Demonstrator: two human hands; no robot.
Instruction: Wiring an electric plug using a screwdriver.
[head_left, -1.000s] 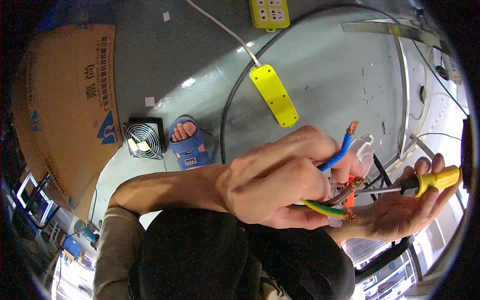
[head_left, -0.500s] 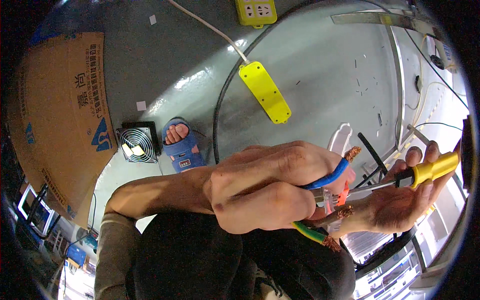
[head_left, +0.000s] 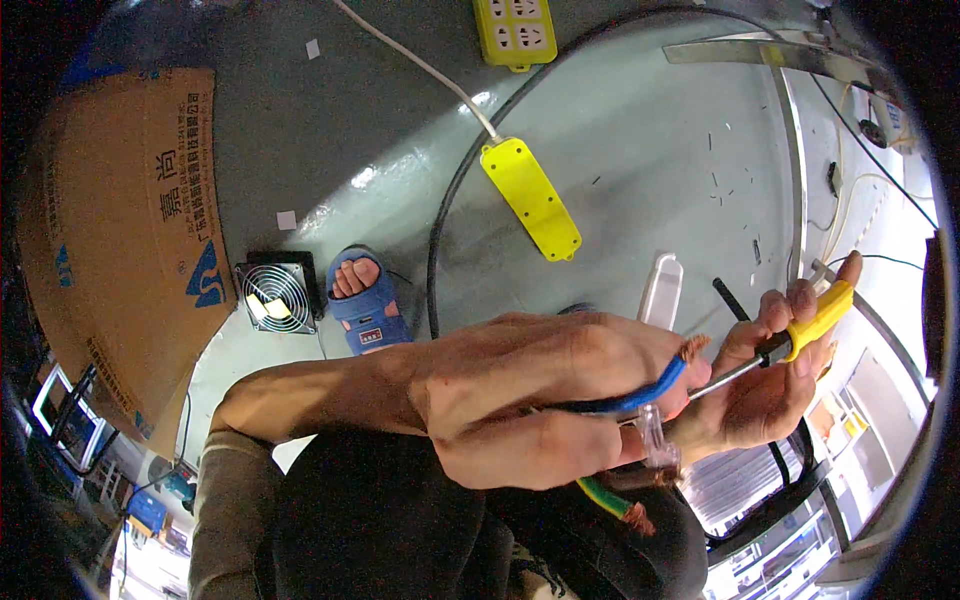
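Note:
My left hand [head_left: 530,390], reaching in from the left, is closed around stripped wires and a small clear plastic part [head_left: 655,440]. From its fingers stick out a blue wire [head_left: 640,398] and a green-yellow wire [head_left: 605,497], both with frayed bare copper ends. Brownish strands show beside the clear part. My right hand [head_left: 765,395] grips a screwdriver [head_left: 820,318] by its yellow handle, and the metal shaft points at the clear part. The shaft's tip is hidden behind my left fingers. A pale, elongated plastic piece [head_left: 660,290] shows just beyond my left hand; whether I hold it cannot be told.
A yellow power strip [head_left: 530,200] lies on the floor, with a second socket strip [head_left: 517,30] farther off. A thick black cable [head_left: 437,230] curves around them. At the left are a cardboard sheet [head_left: 120,250], a fan [head_left: 277,297] and a sandalled foot [head_left: 365,300].
The screwdriver handle has swung upward and left, and my right fingers have shifted on it. My left hand has tilted slightly, lowering the green-yellow wire. A reddish part by the shaft is now mostly hidden.

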